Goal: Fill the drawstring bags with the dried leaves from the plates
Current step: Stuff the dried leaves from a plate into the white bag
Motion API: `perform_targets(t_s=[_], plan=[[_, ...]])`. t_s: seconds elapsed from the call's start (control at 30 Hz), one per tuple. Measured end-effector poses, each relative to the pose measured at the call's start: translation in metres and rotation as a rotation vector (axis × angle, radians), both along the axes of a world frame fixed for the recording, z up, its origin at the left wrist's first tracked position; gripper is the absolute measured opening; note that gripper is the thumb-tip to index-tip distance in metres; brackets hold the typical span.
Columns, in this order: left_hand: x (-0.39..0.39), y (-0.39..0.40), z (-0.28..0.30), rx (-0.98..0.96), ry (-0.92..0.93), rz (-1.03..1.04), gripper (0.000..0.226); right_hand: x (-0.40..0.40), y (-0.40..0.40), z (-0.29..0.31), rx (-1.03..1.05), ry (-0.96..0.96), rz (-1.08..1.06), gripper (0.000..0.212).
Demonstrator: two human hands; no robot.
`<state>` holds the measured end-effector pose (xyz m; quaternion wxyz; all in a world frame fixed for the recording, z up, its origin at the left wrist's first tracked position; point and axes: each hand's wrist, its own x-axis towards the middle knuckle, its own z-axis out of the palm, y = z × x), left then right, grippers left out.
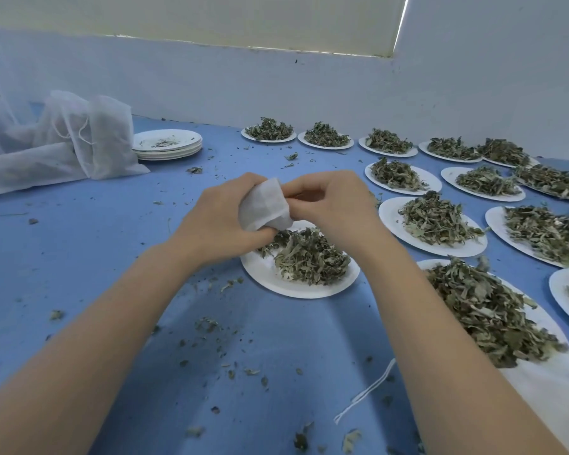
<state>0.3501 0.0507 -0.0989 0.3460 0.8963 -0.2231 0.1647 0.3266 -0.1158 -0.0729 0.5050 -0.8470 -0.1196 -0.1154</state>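
A small white drawstring bag [264, 205] is held above a white paper plate [270, 279] heaped with dried green leaves [309, 257]. My left hand [220, 221] grips the bag from the left, fingers curled round its lower part. My right hand [329, 205] pinches the bag's right edge with thumb and fingers. The bag's mouth is hidden between my hands. Both hands hover over the far side of the plate.
Several more plates of dried leaves [437, 221] fill the right half of the blue table. A stack of used plates [168, 144] and a pile of white mesh bags [79, 139] sit at back left. A loose white string [365, 394] and leaf crumbs lie near me.
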Motion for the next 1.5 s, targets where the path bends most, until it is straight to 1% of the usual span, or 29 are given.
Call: perform_targets(t_s=[0.1,0.17,0.23,0.27,0.33,0.4,0.43,0.5,0.53,0.57,0.63,0.7,0.77,0.83,0.93,1.0,1.07,1.13,1.17,1.2,1.23,1.27,1.33,1.37,1.43,1.5], plan=[[-0.001,-0.004,-0.001,0.011,-0.013,-0.038,0.041,0.001,0.009,0.0,-0.164,-0.046,0.018,0.018],[-0.002,-0.006,-0.002,0.033,-0.012,-0.05,0.047,-0.001,0.011,0.003,-0.261,-0.005,0.124,0.02],[-0.001,-0.006,-0.003,0.056,-0.016,-0.056,0.052,-0.004,0.007,0.008,-0.292,0.048,0.233,0.018],[-0.001,-0.006,-0.002,0.067,-0.021,-0.056,0.055,-0.005,0.004,0.01,-0.283,0.057,0.253,0.017],[-0.001,-0.006,-0.002,0.082,-0.021,-0.038,0.058,-0.006,0.0,0.011,-0.204,0.027,0.218,0.021],[0.0,-0.004,0.0,0.085,-0.018,-0.003,0.052,-0.005,0.0,0.012,-0.114,-0.045,0.13,0.023],[0.0,-0.003,0.0,0.087,-0.023,0.014,0.049,-0.004,0.001,0.012,-0.13,-0.097,0.078,0.024],[0.001,-0.002,0.002,0.101,-0.039,0.04,0.051,-0.003,0.002,0.012,-0.303,-0.198,0.007,0.027],[0.001,-0.001,0.003,0.112,-0.049,0.049,0.053,-0.002,0.001,0.011,-0.386,-0.216,0.0,0.026],[0.001,-0.002,0.004,0.123,-0.058,0.052,0.054,-0.001,0.001,0.011,-0.431,-0.208,0.004,0.022],[0.0,-0.004,0.005,0.155,-0.074,0.05,0.056,0.0,0.002,0.01,-0.443,-0.161,0.017,0.016],[0.0,-0.006,0.004,0.197,-0.091,0.053,0.055,0.0,0.005,0.01,-0.463,-0.145,0.011,0.017],[-0.001,-0.007,0.005,0.223,-0.095,0.058,0.052,-0.001,0.008,0.01,-0.422,-0.135,0.015,0.016],[-0.002,-0.008,0.006,0.217,-0.09,0.053,0.052,-0.003,0.009,0.012,-0.344,-0.073,0.065,0.018],[-0.003,-0.009,0.006,0.201,-0.093,0.022,0.059,-0.004,0.007,0.012,-0.375,0.08,0.21,0.025],[-0.004,-0.009,0.006,0.2,-0.072,0.006,0.06,-0.006,0.002,0.014,-0.367,0.142,0.297,0.026],[-0.003,-0.006,0.007,0.213,-0.058,0.025,0.057,-0.007,-0.005,0.017,-0.252,0.131,0.347,0.028],[-0.001,0.0,0.009,0.219,-0.076,0.077,0.053,-0.006,-0.011,0.018,-0.062,0.072,0.293,0.028],[0.0,0.003,0.011,0.218,-0.087,0.105,0.052,-0.003,-0.013,0.018,-0.003,0.044,0.23,0.027],[0.0,0.006,0.012,0.22,-0.091,0.13,0.052,-0.001,-0.015,0.016,-0.006,0.023,0.157,0.027],[0.001,0.009,0.012,0.226,-0.089,0.148,0.053,0.001,-0.016,0.015,-0.091,0.015,0.092,0.026],[0.001,0.011,0.013,0.239,-0.084,0.156,0.054,0.003,-0.016,0.012,-0.242,0.034,0.047,0.028],[0.002,0.012,0.012,0.257,-0.07,0.154,0.052,0.006,-0.015,0.006,-0.548,0.16,0.019,0.042],[0.003,0.012,0.011,0.252,-0.061,0.149,0.051,0.006,-0.014,0.003,-0.641,0.238,0.029,0.05],[0.004,0.011,0.009,0.235,-0.047,0.125,0.049,0.006,-0.01,-0.003,-0.736,0.31,0.044,0.055],[0.005,0.01,0.007,0.239,-0.045,0.103,0.049,0.007,-0.007,-0.006,-0.771,0.256,0.028,0.044]])
